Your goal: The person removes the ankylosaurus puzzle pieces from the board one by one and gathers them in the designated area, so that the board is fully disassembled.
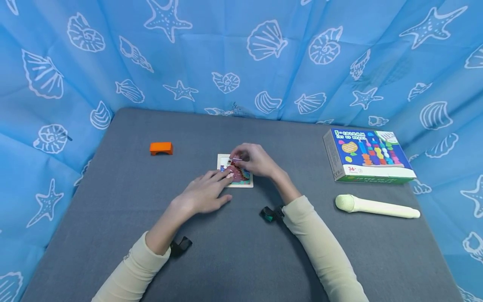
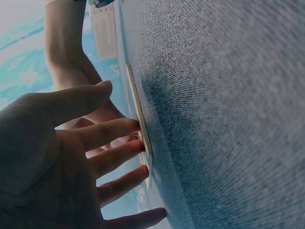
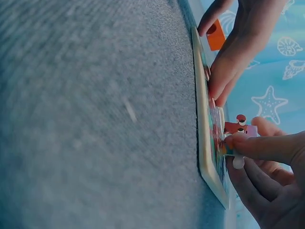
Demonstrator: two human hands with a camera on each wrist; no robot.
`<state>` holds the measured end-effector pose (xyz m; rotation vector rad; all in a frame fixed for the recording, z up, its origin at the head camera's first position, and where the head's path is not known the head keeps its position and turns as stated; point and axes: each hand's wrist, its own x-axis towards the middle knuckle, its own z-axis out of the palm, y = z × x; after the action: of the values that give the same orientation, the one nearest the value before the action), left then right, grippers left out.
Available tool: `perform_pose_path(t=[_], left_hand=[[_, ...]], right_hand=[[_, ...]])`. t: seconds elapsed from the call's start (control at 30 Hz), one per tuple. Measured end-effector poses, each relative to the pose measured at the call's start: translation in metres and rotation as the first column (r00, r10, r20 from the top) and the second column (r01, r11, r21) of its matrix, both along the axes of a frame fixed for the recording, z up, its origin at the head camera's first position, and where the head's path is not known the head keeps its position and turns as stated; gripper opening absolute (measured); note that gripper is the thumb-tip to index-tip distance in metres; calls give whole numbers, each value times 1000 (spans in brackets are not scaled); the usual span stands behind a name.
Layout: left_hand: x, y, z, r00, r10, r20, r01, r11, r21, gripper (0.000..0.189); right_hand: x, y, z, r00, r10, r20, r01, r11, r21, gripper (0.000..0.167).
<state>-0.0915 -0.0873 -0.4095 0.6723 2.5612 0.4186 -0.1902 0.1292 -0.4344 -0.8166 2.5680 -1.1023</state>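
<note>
A small jigsaw puzzle in a pale wooden tray (image 1: pixel 247 186) lies flat on the grey table, its picture in pink, red and teal. My left hand (image 1: pixel 203 193) rests its outstretched fingertips on the puzzle's left part; in the left wrist view those fingers (image 2: pixel 116 160) spread along the tray's edge. Over the puzzle's upper right, my right hand (image 1: pixel 256 160) pinches a jigsaw piece (image 3: pixel 234 128) between thumb and fingers. That piece is tilted up from the tray, with red, a printed eye and a pale knob showing. Both hands cover part of the picture.
An orange arched block (image 1: pixel 161 148) stands left of the tray. To the right are a boxed bead toy (image 1: pixel 370 155) and a pale toy microphone (image 1: pixel 377 206). Blue curtains with shell prints (image 1: pixel 226 50) hang behind the table (image 1: pixel 124 188).
</note>
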Motion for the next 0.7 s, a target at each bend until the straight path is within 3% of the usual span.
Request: perform_pose_path(t=[0.33,0.7], left_hand=[[-1,3,-4,1000,20,17,-19,999,-32,67],[-1,2,-3,1000,21,16,-21,999,-27,67]], right_hand=[[-3,25,7,986,-48,158,74,983,-167,25],[-4,71,15,957,-139,255,190,963,-189,32]])
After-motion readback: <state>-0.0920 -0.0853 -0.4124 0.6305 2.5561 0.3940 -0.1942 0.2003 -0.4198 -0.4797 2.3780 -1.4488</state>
